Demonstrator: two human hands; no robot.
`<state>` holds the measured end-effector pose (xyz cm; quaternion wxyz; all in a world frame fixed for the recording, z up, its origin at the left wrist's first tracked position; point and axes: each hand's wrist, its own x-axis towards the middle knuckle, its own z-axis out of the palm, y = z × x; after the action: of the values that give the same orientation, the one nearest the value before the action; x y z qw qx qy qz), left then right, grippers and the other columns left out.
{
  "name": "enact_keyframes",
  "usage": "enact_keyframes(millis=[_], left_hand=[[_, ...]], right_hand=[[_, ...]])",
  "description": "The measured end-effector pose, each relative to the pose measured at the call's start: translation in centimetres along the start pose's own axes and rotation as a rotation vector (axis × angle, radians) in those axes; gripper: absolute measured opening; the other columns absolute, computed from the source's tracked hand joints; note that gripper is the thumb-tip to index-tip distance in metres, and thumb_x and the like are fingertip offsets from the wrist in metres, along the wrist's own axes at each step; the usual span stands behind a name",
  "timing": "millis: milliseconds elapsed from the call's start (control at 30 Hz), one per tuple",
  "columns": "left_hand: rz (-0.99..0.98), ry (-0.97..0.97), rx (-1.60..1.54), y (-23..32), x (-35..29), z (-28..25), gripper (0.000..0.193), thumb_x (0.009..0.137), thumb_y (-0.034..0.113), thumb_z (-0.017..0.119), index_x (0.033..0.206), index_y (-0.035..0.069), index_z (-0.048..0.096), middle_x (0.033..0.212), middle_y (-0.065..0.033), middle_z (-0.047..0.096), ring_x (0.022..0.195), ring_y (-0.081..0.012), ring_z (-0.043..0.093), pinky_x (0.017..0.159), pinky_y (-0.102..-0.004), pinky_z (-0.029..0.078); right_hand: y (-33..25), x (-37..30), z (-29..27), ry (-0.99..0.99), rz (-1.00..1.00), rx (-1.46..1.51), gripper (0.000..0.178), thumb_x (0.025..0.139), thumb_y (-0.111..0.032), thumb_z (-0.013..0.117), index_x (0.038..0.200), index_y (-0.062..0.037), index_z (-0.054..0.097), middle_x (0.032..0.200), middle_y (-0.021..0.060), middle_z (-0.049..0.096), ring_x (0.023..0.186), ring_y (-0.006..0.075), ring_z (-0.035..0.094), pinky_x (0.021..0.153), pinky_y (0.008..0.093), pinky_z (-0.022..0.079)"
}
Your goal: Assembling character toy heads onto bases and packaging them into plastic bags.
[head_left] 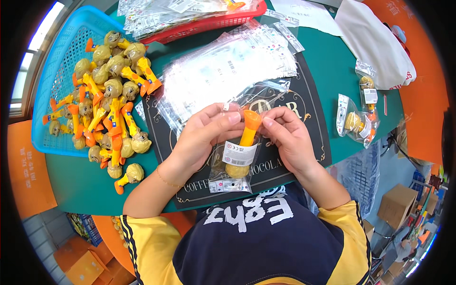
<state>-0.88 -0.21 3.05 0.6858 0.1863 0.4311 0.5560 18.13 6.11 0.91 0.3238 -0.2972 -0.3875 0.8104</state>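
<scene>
Where the bagged toy (240, 154) lies: between both hands, its orange flared end (252, 117) amid the fingertips, its round head (236, 171) between the wrists.
Left hand (209, 130): angled inward, fingers curled, thumb stretched out, gripping the bagged toy's left side.
Right hand (290, 135): mirroring it, thumb and forefinger pinched beside the flared end.
Flat clear bags (223, 66): piled beyond both hands.
Blue basket (47, 80): left of the left hand, heaped with loose toys (113, 90).

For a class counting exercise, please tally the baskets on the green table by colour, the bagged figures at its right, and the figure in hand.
Blue basket: 1
Red basket: 1
Bagged figures at right: 2
Figure between the hands: 1
Total: 5
</scene>
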Motion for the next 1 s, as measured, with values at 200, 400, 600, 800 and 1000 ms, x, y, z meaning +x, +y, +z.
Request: enact_keyframes(millis=[200, 400, 600, 800, 1000], left_hand=[[0.128, 0.112, 0.067, -1.1, -0.4, -0.1, 0.022, 0.094, 0.014, 0.057, 0.111, 0.001, 0.055, 0.117, -0.0166, 0.060, 0.102, -0.0199, 0.062, 0.092, -0.0310, 0.050], [0.223, 0.057, -0.002, -1.6, -0.2, 0.6, 0.013, 0.098, 0.014, 0.050, 0.103, 0.002, 0.049, 0.120, -0.0197, 0.057, 0.105, -0.0239, 0.061, 0.095, -0.0354, 0.049], [0.272, 0.036, 0.036, -1.8, -0.6, 0.9, 0.013, 0.099, 0.014, 0.047, 0.104, 0.003, 0.046, 0.123, -0.0228, 0.055, 0.111, -0.0274, 0.059, 0.097, -0.0379, 0.048], [0.292, 0.052, 0.026, -1.9, -0.5, 0.9, 0.014, 0.099, 0.015, 0.046, 0.104, 0.003, 0.045, 0.124, -0.0234, 0.054, 0.111, -0.0280, 0.059, 0.097, -0.0379, 0.047], [0.229, 0.072, -0.019, -1.9, -0.2, 0.2, 0.012, 0.098, 0.014, 0.048, 0.102, 0.004, 0.044, 0.123, -0.0238, 0.055, 0.112, -0.0278, 0.058, 0.096, -0.0363, 0.048]], right_hand=[[0.0, -0.2, 0.3, -0.021, -0.025, -0.005, 0.008, 0.093, -0.008, 0.056, 0.100, -0.0055, 0.053, 0.105, 0.0058, 0.059, 0.094, 0.0116, 0.058, 0.082, 0.0249, 0.047], [-0.1, 0.0, 0.1, 0.004, 0.026, 0.032, 0.011, 0.093, -0.008, 0.054, 0.103, -0.0060, 0.052, 0.109, 0.0064, 0.058, 0.099, 0.0127, 0.057, 0.087, 0.0288, 0.046], [-1.0, 0.4, 1.1, 0.097, 0.104, 0.016, 0.021, 0.093, -0.012, 0.058, 0.112, -0.0047, 0.057, 0.111, 0.0072, 0.062, 0.095, 0.0119, 0.059, 0.085, 0.0274, 0.048], [-0.4, 0.5, 0.8, 0.148, 0.053, -0.018, 0.016, 0.092, -0.015, 0.061, 0.105, -0.0049, 0.061, 0.103, 0.0049, 0.065, 0.089, 0.0105, 0.061, 0.079, 0.0239, 0.049], [-0.1, 0.6, 0.5, 0.132, 0.036, 0.005, 0.011, 0.094, -0.015, 0.059, 0.101, -0.0066, 0.057, 0.100, 0.0030, 0.062, 0.088, 0.0092, 0.058, 0.080, 0.0235, 0.048]])
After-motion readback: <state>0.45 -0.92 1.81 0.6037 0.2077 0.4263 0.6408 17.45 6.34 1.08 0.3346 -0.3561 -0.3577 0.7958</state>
